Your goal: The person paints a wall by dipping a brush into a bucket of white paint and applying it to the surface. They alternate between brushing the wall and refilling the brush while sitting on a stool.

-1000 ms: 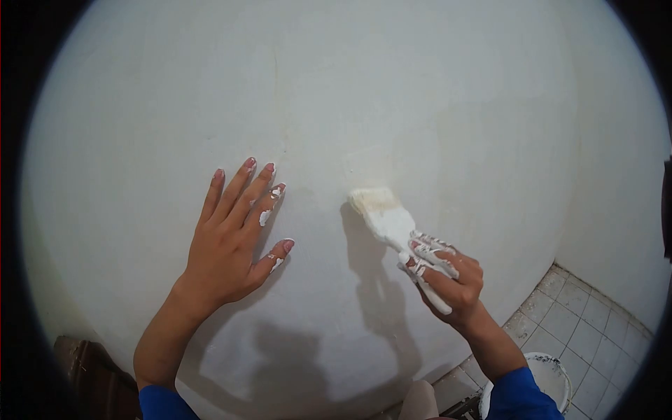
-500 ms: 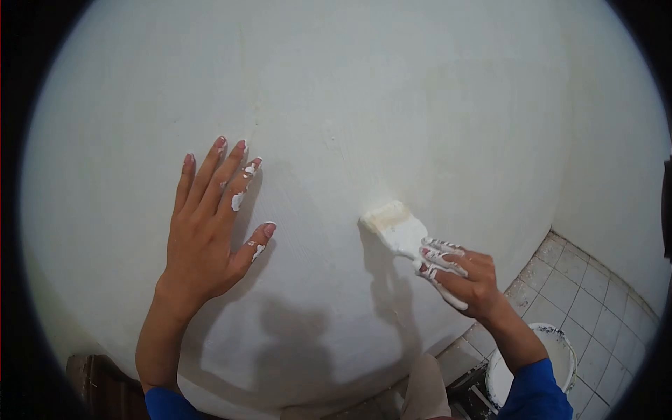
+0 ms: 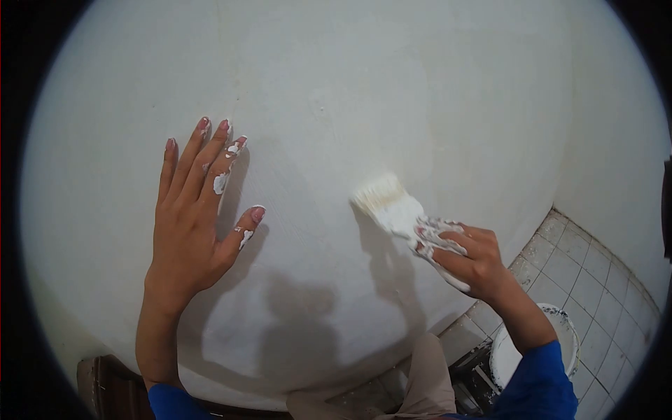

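My left hand (image 3: 189, 224) lies against the pale wall (image 3: 315, 63) with its fingers spread and holds nothing. White paint spots its thumb and fingers. On the right, my right hand (image 3: 465, 259) grips a paint brush (image 3: 402, 212) by its paint-covered handle. The bristles point up and left and touch the wall. Thick white paint coats several fingers of my right hand. Shadows of the hands, the brush and my head fall on the wall.
A white bucket (image 3: 504, 357) with a paint-smeared rim stands at the lower right on the tiled floor (image 3: 602, 308), beside a dark object (image 3: 476, 374). Brown wooden furniture (image 3: 115, 385) is at the lower left. My knee shows at the bottom.
In the view, my left hand has shifted up and left. The brush and my right hand have shifted slightly upward. The bucket, floor and furniture have also shifted, so the camera has moved.
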`<state>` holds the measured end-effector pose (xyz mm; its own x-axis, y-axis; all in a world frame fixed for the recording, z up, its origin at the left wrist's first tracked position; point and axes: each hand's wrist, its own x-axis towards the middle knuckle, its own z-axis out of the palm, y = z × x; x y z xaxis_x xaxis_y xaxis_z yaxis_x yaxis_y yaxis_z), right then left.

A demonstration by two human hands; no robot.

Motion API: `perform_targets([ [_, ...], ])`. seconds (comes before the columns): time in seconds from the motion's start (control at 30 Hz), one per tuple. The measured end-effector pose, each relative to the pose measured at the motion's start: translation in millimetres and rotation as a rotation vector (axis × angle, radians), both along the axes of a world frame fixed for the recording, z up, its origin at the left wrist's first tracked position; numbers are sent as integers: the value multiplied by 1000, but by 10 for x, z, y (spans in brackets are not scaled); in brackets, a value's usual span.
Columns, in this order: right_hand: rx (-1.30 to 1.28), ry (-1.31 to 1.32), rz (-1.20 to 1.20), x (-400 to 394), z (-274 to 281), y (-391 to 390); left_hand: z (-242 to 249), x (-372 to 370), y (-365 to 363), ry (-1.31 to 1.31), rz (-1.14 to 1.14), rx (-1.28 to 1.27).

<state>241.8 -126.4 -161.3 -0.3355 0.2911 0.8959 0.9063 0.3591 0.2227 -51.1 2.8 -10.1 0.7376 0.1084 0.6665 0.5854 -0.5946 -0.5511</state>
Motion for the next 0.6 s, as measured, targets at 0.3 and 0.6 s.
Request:
perform_targets([
  [0.3, -349, 3, 164, 106, 975, 7, -31, 25, 31, -13, -9, 25],
  [0.6, 153, -105, -59, 95, 1025, 112, -50, 25, 32, -26, 7, 41],
])
